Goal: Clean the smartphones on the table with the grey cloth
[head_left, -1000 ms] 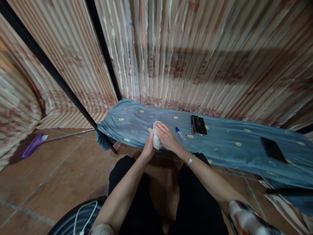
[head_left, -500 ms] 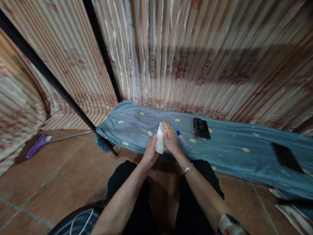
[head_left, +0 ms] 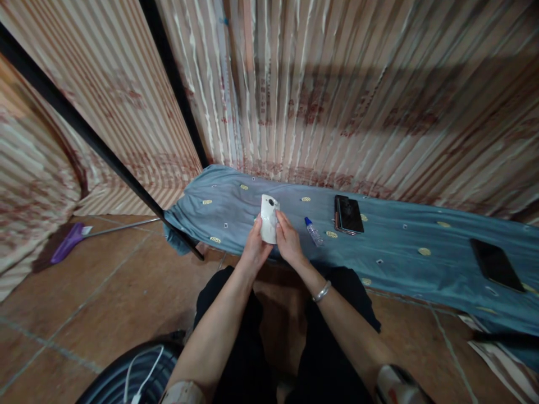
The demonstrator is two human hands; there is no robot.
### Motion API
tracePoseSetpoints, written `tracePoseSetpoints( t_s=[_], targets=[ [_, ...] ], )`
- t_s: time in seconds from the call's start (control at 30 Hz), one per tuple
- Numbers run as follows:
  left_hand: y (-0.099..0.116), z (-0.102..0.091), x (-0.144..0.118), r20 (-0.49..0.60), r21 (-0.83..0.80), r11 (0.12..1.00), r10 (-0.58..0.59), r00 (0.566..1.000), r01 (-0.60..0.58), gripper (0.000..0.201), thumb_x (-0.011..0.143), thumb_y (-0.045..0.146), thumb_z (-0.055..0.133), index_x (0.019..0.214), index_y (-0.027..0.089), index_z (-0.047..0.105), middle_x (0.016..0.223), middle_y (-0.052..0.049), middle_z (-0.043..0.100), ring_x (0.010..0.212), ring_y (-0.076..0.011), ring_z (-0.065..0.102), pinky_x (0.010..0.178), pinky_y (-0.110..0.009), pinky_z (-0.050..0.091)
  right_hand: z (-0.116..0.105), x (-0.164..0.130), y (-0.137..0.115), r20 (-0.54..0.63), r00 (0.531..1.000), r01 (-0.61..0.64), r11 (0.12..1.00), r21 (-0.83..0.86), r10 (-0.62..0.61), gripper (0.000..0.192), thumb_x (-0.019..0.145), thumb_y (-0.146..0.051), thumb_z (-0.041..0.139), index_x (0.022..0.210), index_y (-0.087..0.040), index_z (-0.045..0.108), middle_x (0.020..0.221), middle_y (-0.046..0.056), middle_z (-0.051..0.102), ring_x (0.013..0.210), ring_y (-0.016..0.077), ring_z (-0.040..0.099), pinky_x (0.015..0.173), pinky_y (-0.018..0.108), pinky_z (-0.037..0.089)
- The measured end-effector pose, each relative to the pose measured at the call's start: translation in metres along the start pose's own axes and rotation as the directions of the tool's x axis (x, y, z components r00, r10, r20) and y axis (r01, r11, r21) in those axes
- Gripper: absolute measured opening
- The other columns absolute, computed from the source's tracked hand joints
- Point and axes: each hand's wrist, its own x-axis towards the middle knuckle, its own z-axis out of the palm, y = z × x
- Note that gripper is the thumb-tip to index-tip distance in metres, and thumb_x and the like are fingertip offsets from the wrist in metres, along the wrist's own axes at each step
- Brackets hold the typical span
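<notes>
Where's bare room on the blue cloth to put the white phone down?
Widest bare stretch of the blue cloth: between the phone stack and the lone black phone. A smaller patch lies left of the hands, toward the cloth's bunched end. Crowded: white phone, small bottle and stack sit close together.

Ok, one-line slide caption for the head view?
Both hands, left hand and right hand, hold a white phone upright over a blue cloth.

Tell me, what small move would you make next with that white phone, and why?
Probably lower the white phone flat onto the blue cloth. Both hands, left and right, pinch it upright by its lower edges, above the cloth, with bare cloth free just left of the small bottle.
</notes>
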Motion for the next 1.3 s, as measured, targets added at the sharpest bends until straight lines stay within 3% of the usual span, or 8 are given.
tracePoseSetpoints(
  t_s=[0.2,0.4,0.63,0.8,0.93,1.07,1.2,1.3],
  targets=[
    [0.01,0.001,0.005,-0.018,-0.054,0.998,-0.031,0.999,0.03,0.05,0.109,0.03,0.042,0.151,0.006,0.056,0.093,-0.009,0.084,0.083,-0.0183,0.077,0.096,-0.028,0.057,-0.008,-0.011,-0.009,0.075,0.99,0.121,0.99,-0.068,-0.116,0.052,0.106,-0.027,0.034,0.15,-0.016,0.06,0.154,0.016,0.062,0.148,0.0288,0.053,0.127,0.055,0.04],
    [0.014,0.002,0.004,-0.074,-0.08,0.997,-0.027,0.997,0.022,0.052,0.111,0.035,0.036,0.149,0.006,0.058,0.079,-0.005,0.081,0.068,-0.0166,0.073,0.087,-0.026,0.058,-0.013,-0.023,-0.021,0.113,0.972,0.217,0.972,-0.089,-0.206,0.051,0.105,-0.022,0.036,0.149,-0.02,0.062,0.15,0.015,0.065,0.142,0.0282,0.058,0.124,0.056,0.044],
    [0.009,0.0,0.005,0.0,-0.033,0.999,-0.03,1.0,0.03,0.054,0.109,0.035,0.032,0.138,0.005,0.066,0.091,-0.012,0.082,0.092,-0.0243,0.079,0.094,-0.036,0.06,-0.022,-0.026,-0.037,0.141,0.952,0.288,0.953,-0.098,-0.273,0.048,0.104,-0.021,0.04,0.145,-0.022,0.066,0.148,0.013,0.067,0.14,0.028,0.058,0.121,0.054,0.046],
    [0.002,-0.001,0.007,0.007,-0.029,0.998,-0.048,0.999,0.048,0.034,0.106,0.022,0.044,0.121,0.014,0.073,0.078,-0.002,0.078,0.074,-0.0128,0.075,0.084,-0.022,0.059,-0.032,-0.015,-0.042,0.168,0.959,0.24,0.969,-0.051,-0.228,0.041,0.105,-0.025,0.047,0.137,-0.029,0.073,0.145,0.007,0.07,0.135,0.0255,0.062,0.119,0.048,0.05],
    [-0.003,-0.002,0.01,-0.015,-0.031,0.999,-0.039,0.999,0.038,0.032,0.107,0.017,0.044,0.122,0.017,0.073,0.072,0.002,0.073,0.059,-0.0075,0.065,0.071,-0.016,0.055,-0.034,-0.012,-0.043,0.163,0.967,0.206,0.978,-0.037,-0.198,0.038,0.106,-0.029,0.051,0.137,-0.03,0.073,0.143,0.007,0.072,0.133,0.0264,0.064,0.117,0.048,0.051],
    [-0.006,0.002,0.011,-0.074,-0.057,0.998,-0.023,0.997,0.018,0.033,0.106,0.013,0.044,0.125,0.016,0.071,0.066,0.005,0.068,0.053,-0.0064,0.059,0.065,-0.014,0.051,-0.034,-0.015,-0.045,0.161,0.959,0.249,0.966,-0.071,-0.235,0.037,0.107,-0.032,0.052,0.137,-0.028,0.073,0.141,0.008,0.072,0.131,0.0269,0.065,0.117,0.048,0.051],
    [-0.003,0.006,0.009,-0.078,-0.092,0.995,-0.047,0.996,0.04,0.031,0.107,0.015,0.043,0.122,0.013,0.071,0.069,0.003,0.072,0.056,-0.0066,0.063,0.072,-0.015,0.055,-0.036,-0.02,-0.044,0.166,0.943,0.311,0.943,-0.118,-0.29,0.037,0.108,-0.031,0.051,0.137,-0.027,0.073,0.14,0.008,0.073,0.129,0.0266,0.066,0.118,0.048,0.052],
    [-0.001,0.004,0.009,-0.042,-0.086,0.993,-0.085,0.995,0.081,0.032,0.108,0.023,0.044,0.117,0.011,0.072,0.073,-0.001,0.076,0.062,-0.0113,0.07,0.083,-0.023,0.06,-0.039,-0.024,-0.041,0.154,0.932,0.349,0.929,-0.124,-0.329,0.037,0.109,-0.031,0.049,0.136,-0.025,0.074,0.137,0.01,0.074,0.127,0.0268,0.067,0.116,0.049,0.054]
  ],
)
